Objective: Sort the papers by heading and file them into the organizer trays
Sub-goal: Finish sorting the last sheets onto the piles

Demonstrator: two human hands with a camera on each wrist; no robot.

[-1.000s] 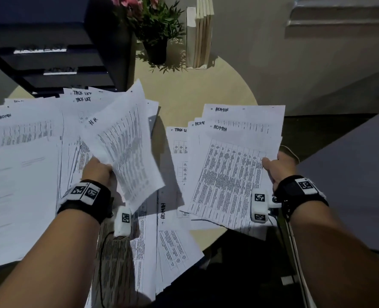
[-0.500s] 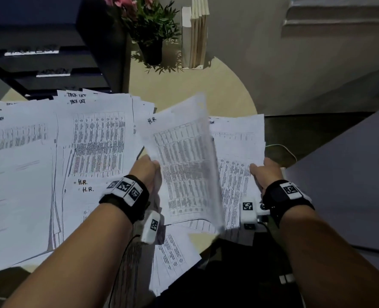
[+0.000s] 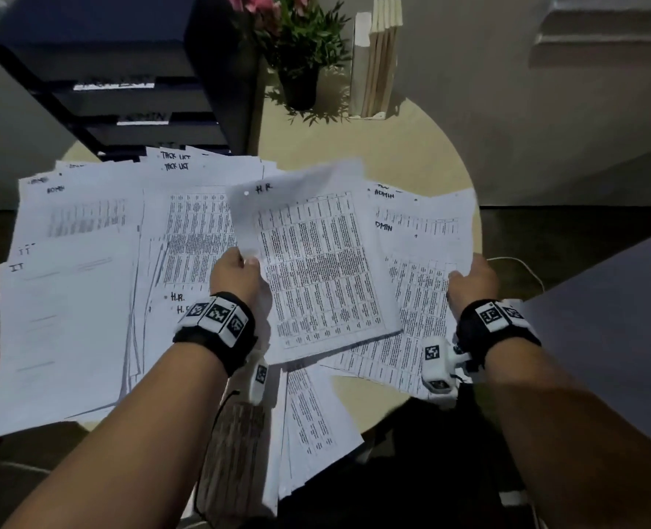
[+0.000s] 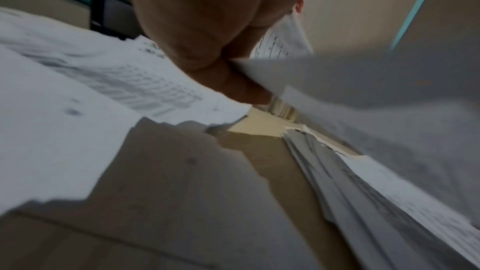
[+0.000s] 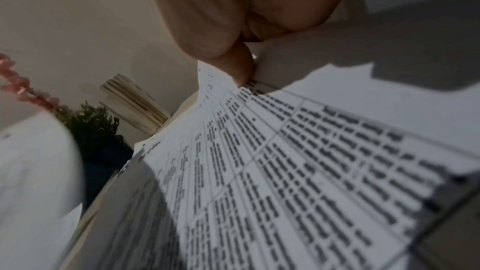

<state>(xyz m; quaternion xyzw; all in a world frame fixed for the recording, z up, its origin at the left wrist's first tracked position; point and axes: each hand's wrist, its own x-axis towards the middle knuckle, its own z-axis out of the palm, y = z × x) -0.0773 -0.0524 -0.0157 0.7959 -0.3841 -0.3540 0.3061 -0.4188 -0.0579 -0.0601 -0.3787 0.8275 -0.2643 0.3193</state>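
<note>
Head view: left hand (image 3: pixel 236 274) grip pinches H.R. sheet (image 3: pixel 316 257), now swung right over ADMIN stack (image 3: pixel 427 299) that right hand (image 3: pixel 473 278) holds.

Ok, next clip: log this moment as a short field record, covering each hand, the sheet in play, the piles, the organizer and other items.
left hand: left hand pinches the left edge of a white printed sheet headed H.R., lifted above the piles
right hand: right hand grips a fanned stack of white sheets headed ADMIN
piles on table: white sheets headed TASK LIST, IT, H.R.
organizer: black tiered tray organizer, back left
table: round pale wooden table
other: potted pink-flowered plant; upright cream books
</note>
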